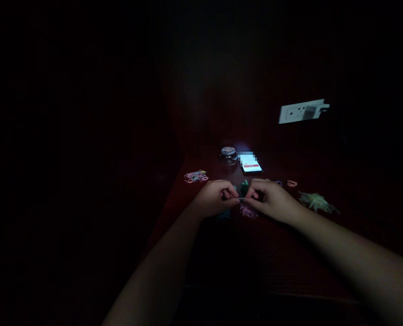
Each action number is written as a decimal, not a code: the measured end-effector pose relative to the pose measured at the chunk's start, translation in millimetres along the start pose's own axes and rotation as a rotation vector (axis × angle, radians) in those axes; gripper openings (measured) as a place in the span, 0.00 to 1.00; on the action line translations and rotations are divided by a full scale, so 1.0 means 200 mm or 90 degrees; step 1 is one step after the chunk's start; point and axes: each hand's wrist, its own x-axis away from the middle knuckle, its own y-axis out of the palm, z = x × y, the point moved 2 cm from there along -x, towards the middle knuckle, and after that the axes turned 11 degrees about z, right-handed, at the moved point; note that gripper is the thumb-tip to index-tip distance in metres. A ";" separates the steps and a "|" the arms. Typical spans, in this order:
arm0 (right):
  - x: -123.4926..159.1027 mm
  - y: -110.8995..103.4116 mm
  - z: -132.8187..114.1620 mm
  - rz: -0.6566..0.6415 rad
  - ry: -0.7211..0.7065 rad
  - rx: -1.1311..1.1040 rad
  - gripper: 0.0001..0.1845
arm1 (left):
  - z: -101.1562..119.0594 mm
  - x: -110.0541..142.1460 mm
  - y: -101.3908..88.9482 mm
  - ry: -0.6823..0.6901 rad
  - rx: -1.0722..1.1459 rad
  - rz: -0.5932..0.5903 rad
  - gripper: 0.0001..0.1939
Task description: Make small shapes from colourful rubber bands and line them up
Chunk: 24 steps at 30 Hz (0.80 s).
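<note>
My left hand (218, 195) and my right hand (267, 198) face each other over a dark red table, each pinching one end of a small pale rubber band (242, 198) drawn out between the fingertips. Just below the fingers lies a pile of pink-purple rubber bands (249, 211). A blue bunch of bands (224, 214) is partly covered by my left hand, and a dark green bunch (244, 186) shows behind the fingertips. Left of my left hand is a heap of mixed-colour bands (196, 176). Yellow-green bands (318, 202) are spread beside my right wrist.
Behind my hands stand a small lidded clear jar (228, 155) and a phone (251, 163) with its screen lit. An orange band (292, 183) lies to the right. A white wall socket (301, 112) holds a plug. Surroundings are very dark.
</note>
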 end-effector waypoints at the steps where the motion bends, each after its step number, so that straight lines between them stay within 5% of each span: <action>1: 0.00 0.00 0.00 -0.002 0.001 0.000 0.07 | 0.00 0.00 0.00 -0.005 0.002 -0.004 0.09; 24: 0.00 -0.01 -0.02 -0.037 -0.006 -0.043 0.08 | 0.04 0.00 -0.02 0.009 0.003 0.021 0.05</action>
